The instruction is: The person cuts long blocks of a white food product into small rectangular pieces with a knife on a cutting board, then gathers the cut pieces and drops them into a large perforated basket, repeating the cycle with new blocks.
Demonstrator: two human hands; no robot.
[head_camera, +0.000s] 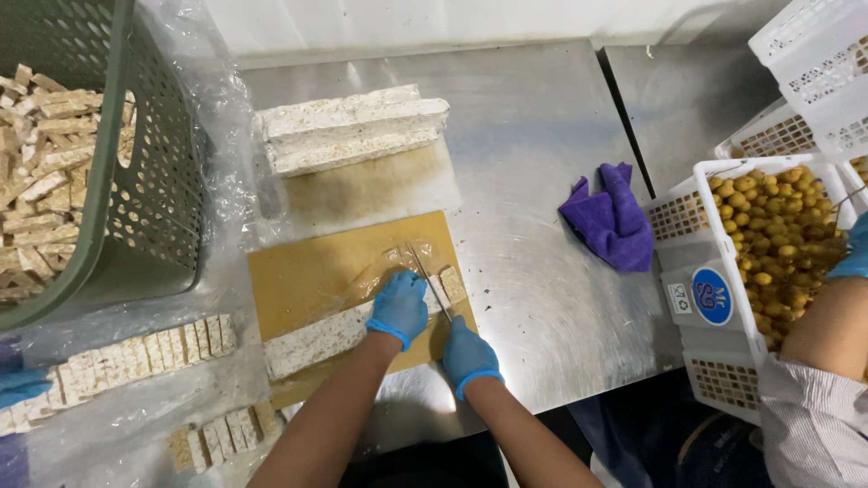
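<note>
Head view: left hand point(399, 307) presses slab point(316, 340); right hand point(468, 356) grips knife point(430, 280).

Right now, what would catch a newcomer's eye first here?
Two blue-gloved hands at the centre: the left hand presses a pale block on a tan cutting board, the right hand holds a knife. A purple cloth lies on the steel table.

Steel worktable point(542, 298), second steel table point(678, 108) alongside, pale wall point(407, 23) behind, overhead glare
</note>
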